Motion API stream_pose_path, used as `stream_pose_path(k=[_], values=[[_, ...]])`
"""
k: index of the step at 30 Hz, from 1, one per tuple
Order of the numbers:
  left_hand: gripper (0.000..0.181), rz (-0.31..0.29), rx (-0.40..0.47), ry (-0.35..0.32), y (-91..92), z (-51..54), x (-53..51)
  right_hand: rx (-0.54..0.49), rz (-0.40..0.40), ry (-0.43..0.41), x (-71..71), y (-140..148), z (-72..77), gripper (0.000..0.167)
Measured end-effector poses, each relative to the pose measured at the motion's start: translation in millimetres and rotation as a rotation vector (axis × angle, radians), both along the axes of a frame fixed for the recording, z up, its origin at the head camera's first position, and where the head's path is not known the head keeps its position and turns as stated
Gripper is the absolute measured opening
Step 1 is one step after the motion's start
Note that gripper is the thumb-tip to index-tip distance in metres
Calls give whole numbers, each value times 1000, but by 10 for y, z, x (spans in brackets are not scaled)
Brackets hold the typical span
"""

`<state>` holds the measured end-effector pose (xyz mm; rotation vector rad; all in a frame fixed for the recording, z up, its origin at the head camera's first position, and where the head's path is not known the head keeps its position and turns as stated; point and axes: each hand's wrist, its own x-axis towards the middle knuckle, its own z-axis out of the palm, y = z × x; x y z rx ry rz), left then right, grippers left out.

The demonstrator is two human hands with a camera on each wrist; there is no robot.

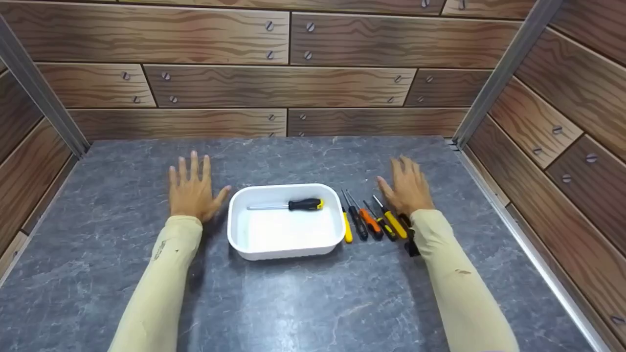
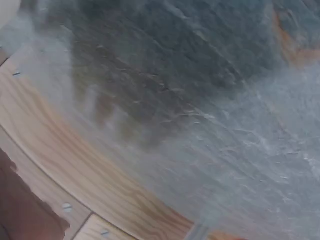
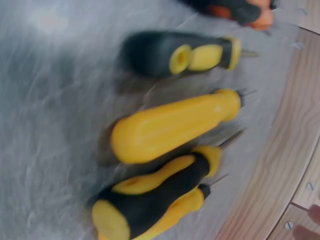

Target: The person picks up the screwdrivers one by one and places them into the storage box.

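Note:
My left hand [image 1: 192, 193] lies with straight, spread fingers on the grey table, left of a white tray [image 1: 286, 255]. Inside the tray is a screwdriver with a black and yellow handle [image 1: 305, 204], its shaft pointing left. To the tray's right, several screwdrivers lie side by side, among them an orange one [image 1: 370, 221] and a yellow one [image 1: 395, 224]. Just beyond their right end my right hand [image 1: 410, 188] rests with its fingers extended, holding nothing visible. Black items by the right wrist are partly hidden. The right wrist view shows a yellow handle [image 3: 172, 127] up close.
Wood-patterned panels [image 1: 220, 85] stand behind the table [image 1: 288, 313] and along both sides. Grey metal posts rise at the two back corners, and a metal strip [image 1: 528, 249] runs down the right edge.

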<state>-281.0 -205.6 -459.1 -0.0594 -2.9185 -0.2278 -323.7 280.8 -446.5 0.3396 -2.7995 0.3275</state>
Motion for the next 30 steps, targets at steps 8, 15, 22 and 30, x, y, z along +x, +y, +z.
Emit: stream_pose_path(k=[8, 15, 22, 30], values=[[41, 2, 395, 69, 181, 183, 174, -247, 131, 40, 63, -13, -9, 20], [44, -93, 668, -67, 376, 313, 506, -393, 123, -49, 180, -4, -68, 20], [66, -170, 598, -65, 608, 226, 886, -457, 131, -5, 350, 11, -112, 17], [96, -232, 252, 72, 853, -57, 1168, -520, 132, 23, 488, 14, -107, 16]])
